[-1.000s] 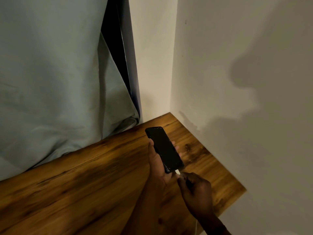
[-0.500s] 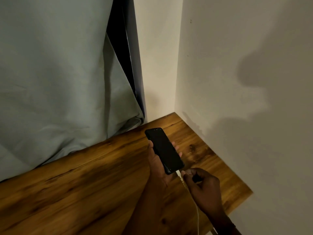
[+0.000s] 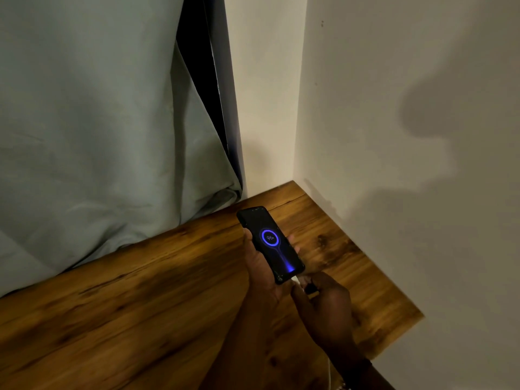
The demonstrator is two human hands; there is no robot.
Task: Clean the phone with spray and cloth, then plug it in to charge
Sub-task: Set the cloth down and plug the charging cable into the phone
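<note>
**Screen lit up: charger is in, phone charging**

Change since half a second ago: the phone (image 3: pixel 270 244) screen was black, now it shows a blue charging ring with a "96"-looking number and a blue streak running down to the bottom edge. So the plug has seated; the charge step looks done.

Left hand (image 3: pixel 260 266) cradles the phone from below and from its 9 o'clock side, grip wrapped round the edges, fingertips peeking out on the far edge. Phone is held just above the wooden desk (image 3: pixel 126 299), near the corner of the walls, top end pointing to about 11 o'clock.

Right hand (image 3: pixel 323 304) sits at the phone's 5 o'clock end, grip pinching the white charging plug (image 3: pixel 297 281) right at the port. Cable (image 3: pixel 329 372) trails off toward 6 o'clock, mostly hidden by the wrist.

No spray or cloth in view. Grey-green curtain (image 3: pixel 98 122) hangs at 10 o'clock.

Likely left: let go of the plug, lay the phone down.
</note>
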